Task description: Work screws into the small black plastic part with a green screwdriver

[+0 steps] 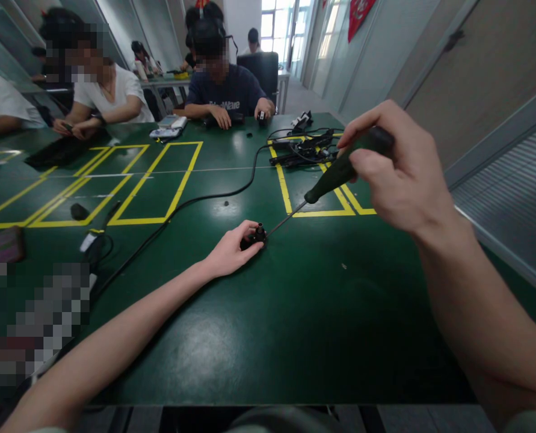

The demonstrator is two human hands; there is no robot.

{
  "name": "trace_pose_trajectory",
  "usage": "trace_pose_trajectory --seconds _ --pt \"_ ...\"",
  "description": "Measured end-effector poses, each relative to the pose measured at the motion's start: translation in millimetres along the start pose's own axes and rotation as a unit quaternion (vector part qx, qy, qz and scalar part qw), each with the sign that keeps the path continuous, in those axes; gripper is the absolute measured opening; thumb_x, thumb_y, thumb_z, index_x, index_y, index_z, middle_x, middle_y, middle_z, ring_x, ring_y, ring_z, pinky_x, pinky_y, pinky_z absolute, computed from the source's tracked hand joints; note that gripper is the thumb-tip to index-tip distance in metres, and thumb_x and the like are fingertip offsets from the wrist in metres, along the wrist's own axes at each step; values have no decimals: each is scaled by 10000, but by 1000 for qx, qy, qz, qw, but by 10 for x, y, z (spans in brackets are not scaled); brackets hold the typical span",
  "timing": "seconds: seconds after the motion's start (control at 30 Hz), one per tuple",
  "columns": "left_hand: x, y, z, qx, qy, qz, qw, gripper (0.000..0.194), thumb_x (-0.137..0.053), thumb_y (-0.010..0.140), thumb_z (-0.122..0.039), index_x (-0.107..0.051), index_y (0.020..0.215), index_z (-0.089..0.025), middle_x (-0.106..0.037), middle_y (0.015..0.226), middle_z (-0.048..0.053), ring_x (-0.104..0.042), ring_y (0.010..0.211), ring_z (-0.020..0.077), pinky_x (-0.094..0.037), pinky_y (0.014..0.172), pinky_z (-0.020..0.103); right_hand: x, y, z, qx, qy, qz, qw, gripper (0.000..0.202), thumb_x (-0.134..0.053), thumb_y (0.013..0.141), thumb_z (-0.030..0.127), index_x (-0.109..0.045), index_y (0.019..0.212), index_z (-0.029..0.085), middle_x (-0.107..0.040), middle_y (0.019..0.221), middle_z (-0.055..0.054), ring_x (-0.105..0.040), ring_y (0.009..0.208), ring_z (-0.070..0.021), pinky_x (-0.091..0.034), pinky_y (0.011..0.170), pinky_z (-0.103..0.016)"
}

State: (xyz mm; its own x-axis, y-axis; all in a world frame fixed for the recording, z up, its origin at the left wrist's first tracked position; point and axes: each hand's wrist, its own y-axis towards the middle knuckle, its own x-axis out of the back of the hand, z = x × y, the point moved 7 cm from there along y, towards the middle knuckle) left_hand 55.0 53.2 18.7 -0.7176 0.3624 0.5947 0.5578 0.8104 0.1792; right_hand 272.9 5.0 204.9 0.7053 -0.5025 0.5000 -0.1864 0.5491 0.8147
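Observation:
Low over the green table, my left hand [234,249] grips a small black part [259,233] between thumb and fingers. A short round stub sticks up from this part; the rest of it is partly hidden by the fingers. My right hand [398,162] is closed around the dark green handle of a screwdriver [333,179], raised above the table on the right. The screwdriver slants down to the left, and its thin metal shaft ends at the right side of the black part. Whether the tip sits in a screw is too small to tell.
Yellow tape [283,186] marks boxes on the green table [268,337]. A heap of black cables and parts [306,147] lies beyond my hands. One black cable [209,196] runs across to the left. Several people sit across the table; one [227,84] handles black parts.

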Motion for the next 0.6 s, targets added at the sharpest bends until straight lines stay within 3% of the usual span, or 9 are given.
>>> trace_pose_trajectory --seconds 0.1,0.23,0.3,0.43,0.6 --pt "4 -8 -11 -9 11 -8 1000 308 -657 937 -350 -589 1205 -217 -810 1118 106 -770 976 269 -594 903 420 5 -7 26 5 -26 -9 1000 361 -552 1020 530 -589 862 208 -501 714 53 -437 600 -51 -385 559 -220" --pt "10 -16 -30 -10 22 -18 1000 330 -683 909 -346 -597 1200 -216 -810 1108 108 -768 1028 289 -589 946 452 -2 3 57 6 -22 0 1000 231 -679 942 422 -595 926 207 -606 875 29 -562 753 -86 -500 667 -263" --pt "7 -17 -36 -2 25 -22 999 326 -674 908 -352 -599 1196 -218 -810 1097 106 -768 1032 295 -590 937 456 -13 7 67 9 0 11 1000 269 -652 947 469 -589 957 208 -620 926 13 -589 816 -106 -528 712 -291" --pt "-3 -16 -35 18 36 -34 999 334 -673 891 -348 -597 1192 -225 -815 1083 100 -772 1029 302 -584 950 468 -20 7 66 7 3 14 1000 343 -560 1014 531 -588 904 207 -545 789 41 -498 676 -66 -442 614 -245" --pt "-24 -14 -29 33 39 -47 998 287 -667 887 -339 -601 1144 -230 -820 1054 82 -780 1005 290 -589 926 441 -24 3 62 -6 8 17 1000 189 -704 911 347 -574 914 209 -573 829 47 -513 681 -55 -462 599 -224"
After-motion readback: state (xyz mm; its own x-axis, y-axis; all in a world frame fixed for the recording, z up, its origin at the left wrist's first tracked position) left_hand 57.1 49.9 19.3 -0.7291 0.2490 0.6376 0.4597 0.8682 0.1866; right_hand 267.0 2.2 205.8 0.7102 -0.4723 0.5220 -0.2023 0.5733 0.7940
